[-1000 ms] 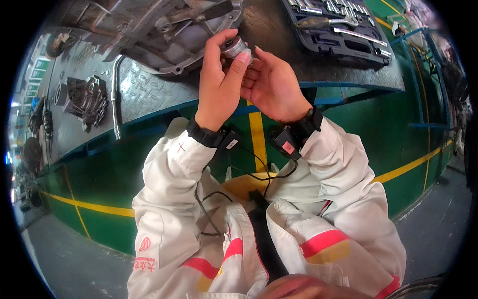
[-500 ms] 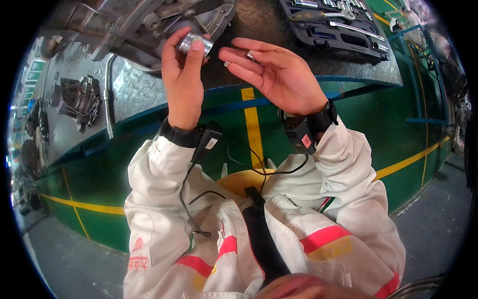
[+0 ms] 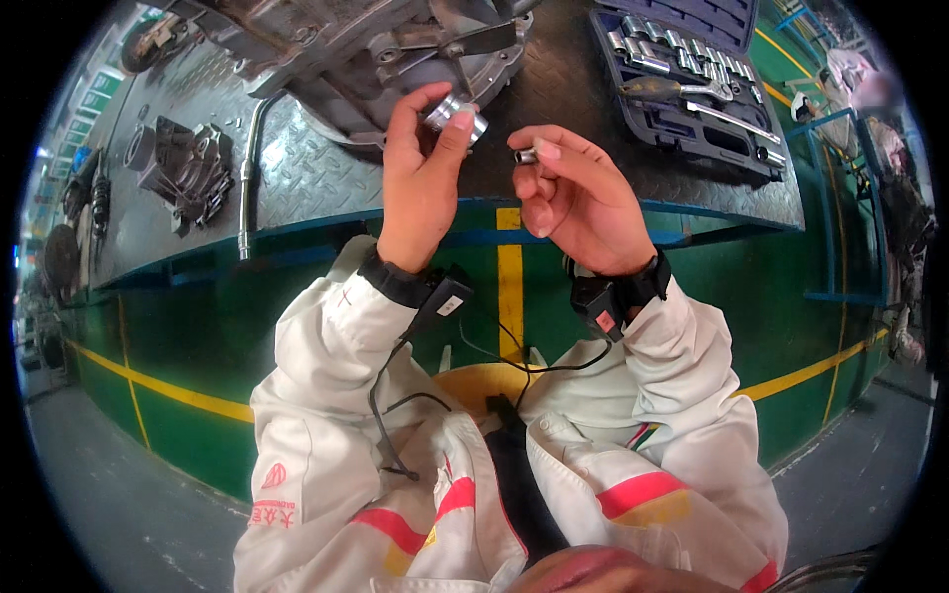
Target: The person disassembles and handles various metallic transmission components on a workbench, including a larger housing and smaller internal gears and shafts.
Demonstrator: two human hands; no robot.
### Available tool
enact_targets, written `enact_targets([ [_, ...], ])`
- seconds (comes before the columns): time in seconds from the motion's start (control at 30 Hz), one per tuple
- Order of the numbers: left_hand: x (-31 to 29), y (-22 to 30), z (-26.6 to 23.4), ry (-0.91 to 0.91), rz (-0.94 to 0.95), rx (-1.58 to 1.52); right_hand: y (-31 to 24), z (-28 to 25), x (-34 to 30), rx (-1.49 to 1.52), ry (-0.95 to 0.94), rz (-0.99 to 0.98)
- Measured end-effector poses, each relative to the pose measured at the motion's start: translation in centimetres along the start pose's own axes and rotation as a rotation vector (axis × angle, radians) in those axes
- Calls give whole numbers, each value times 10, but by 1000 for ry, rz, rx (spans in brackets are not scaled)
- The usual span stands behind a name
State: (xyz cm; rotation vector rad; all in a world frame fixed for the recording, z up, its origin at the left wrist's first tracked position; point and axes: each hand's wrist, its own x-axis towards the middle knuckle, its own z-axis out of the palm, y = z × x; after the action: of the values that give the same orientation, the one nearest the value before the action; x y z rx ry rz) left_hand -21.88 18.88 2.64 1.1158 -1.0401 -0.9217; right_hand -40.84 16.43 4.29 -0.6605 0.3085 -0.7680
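Pinching a large silvery cylinder (image 3: 458, 118) in the part-closed left hand (image 3: 421, 183), a small metal piece (image 3: 525, 156) in the half-curled right hand (image 3: 585, 203); holding both apart above the bench (image 3: 316, 183); apparently handling parts; calling next for steady fingertips.

Landmark, metal casing (image 3: 341, 64): one. Below the casing: left hand (image 3: 423, 188), one; right hand (image 3: 596, 210), one; wristbands (image 3: 390, 283), two. At its lower right: wide metal cylinder (image 3: 444, 109), one; small metal socket (image 3: 526, 156), one. Left of it: long bar (image 3: 248, 178), one; smaller housing (image 3: 183, 166), one. Right of it: tool case (image 3: 714, 144), one, holding one ratchet (image 3: 650, 89), and case sockets (image 3: 675, 40), many, too small for an exact count
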Motion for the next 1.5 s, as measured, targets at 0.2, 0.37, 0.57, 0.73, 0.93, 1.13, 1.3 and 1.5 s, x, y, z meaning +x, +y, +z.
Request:
enact_targets([
  [0.2, 0, -1, 0, -15, 13, -5, -4, 17, -9, -323, -14, -240],
  [0.37, 0, -4, 3, -13, 24, 7, 8, 20, -6, -484, 86, -331],
  [0.57, -1, -5, 0, -24, 7, 6, 10, 17, -3, -627, 146, -347],
  [0.73, -1, -12, -3, -11, 48, 68, 16, 20, -6, -840, 229, -367],
  [0.93, 2, -12, 0, -8, 53, 75, 25, 23, -4, -1196, 267, -604],
  [1.13, 4, -18, 8, 43, 83, 60, 27, 30, 18, -1052, 347, -573],
  [1.3, 16, -50, 13, 20, 223, 85, 11, 48, 62, -1334, 202, -654],
  [1.5, 13, -42, 8, 20, 264, 233, 18, 60, 104, -1359, 189, -705],
])
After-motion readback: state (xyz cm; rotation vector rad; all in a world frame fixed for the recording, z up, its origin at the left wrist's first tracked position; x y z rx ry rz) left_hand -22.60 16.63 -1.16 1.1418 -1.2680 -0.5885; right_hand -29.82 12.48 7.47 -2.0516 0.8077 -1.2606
